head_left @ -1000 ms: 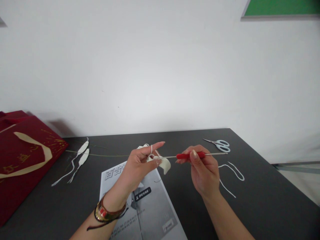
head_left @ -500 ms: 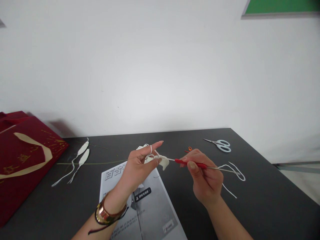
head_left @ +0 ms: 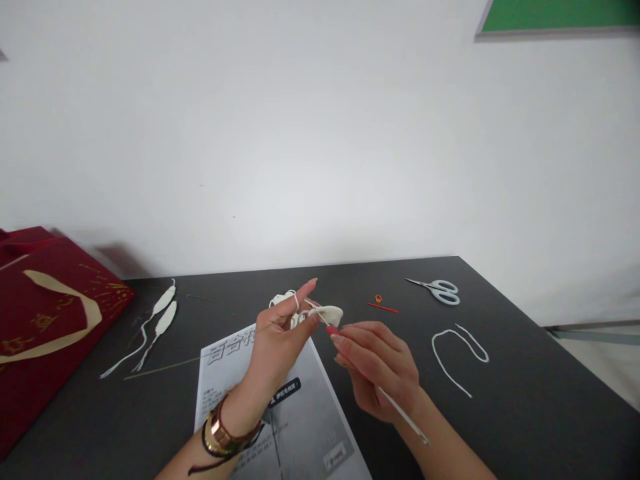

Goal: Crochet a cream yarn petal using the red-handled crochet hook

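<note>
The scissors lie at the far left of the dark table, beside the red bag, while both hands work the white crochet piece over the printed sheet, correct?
Not quite. The head view shows the scissors at the far right of the table, well away from the red bag. The rest holds.

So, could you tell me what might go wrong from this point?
The yarn looped over the left hand forefinger could slip off and lose tension. The crochet hook in the right hand sits at the small white piece; a tug might pull stitches loose. Its long metal end could snag the wrist.
</note>
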